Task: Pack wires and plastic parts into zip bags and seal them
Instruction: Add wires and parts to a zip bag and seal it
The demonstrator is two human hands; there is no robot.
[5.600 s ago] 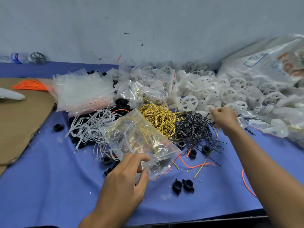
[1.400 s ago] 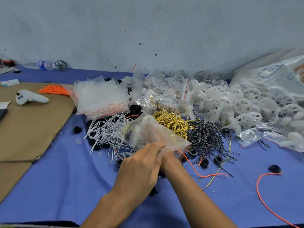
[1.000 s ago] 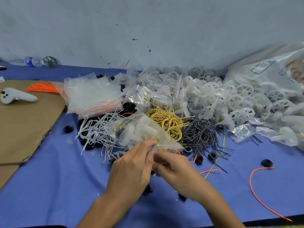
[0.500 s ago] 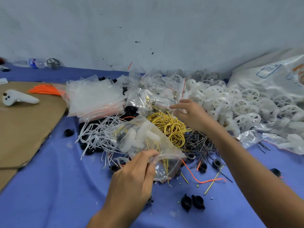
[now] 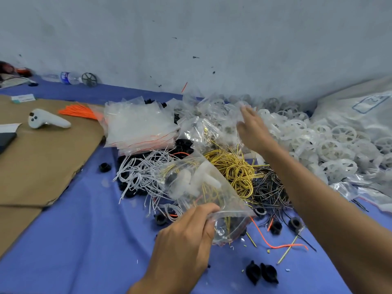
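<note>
- 1 zip bag (image 5: 232,205), holding white parts (image 5: 191,183) and yellow wires (image 5: 209,195), is pinched by the left hand (image 5: 184,236) above the desk (image 5: 74,240).
- The right hand (image 5: 251,128) is held spread over packed bags (image 5: 201,128).
- 2 black parts (image 5: 262,272) are laid side by side.

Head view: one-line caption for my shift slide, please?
Left hand pinches a zip bag of white plastic parts and yellow wire; right hand, open, reaches over the clear bags behind.
</note>
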